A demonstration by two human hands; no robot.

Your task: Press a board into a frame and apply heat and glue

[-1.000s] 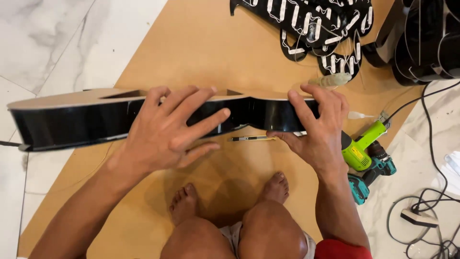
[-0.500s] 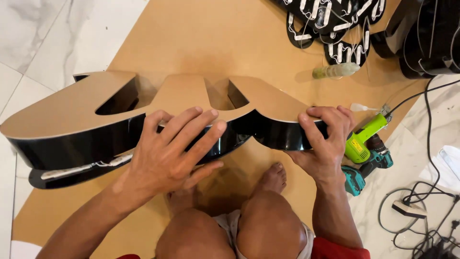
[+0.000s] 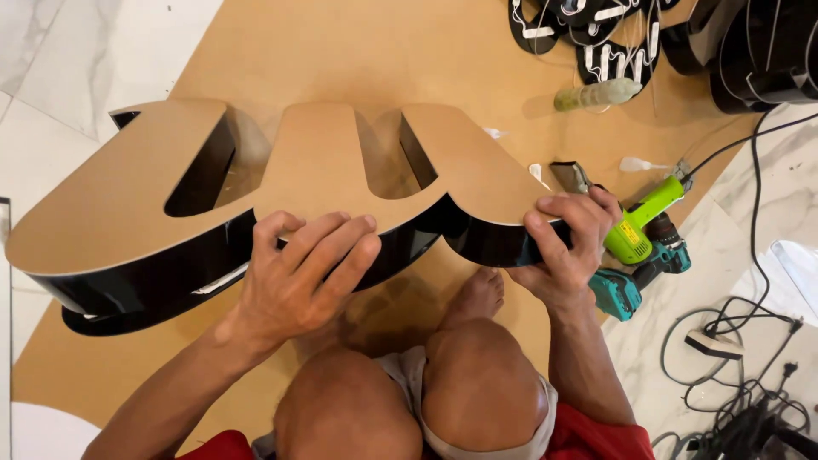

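A big sign letter with a tan face and glossy black side wall stands tilted on the brown floor sheet, just before the person's knees. It looks bulky, stiff and hollow, probably light; the glossy wall seems slippery, so edges are the surest hold. The left hand lies spread over the near edge, fingers apart. The right hand clamps the right end, beside a green power tool.

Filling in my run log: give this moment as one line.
left hand: flat on letter's black side | right hand: gripping its end | sign letter: brown face up | drill: beside right hand
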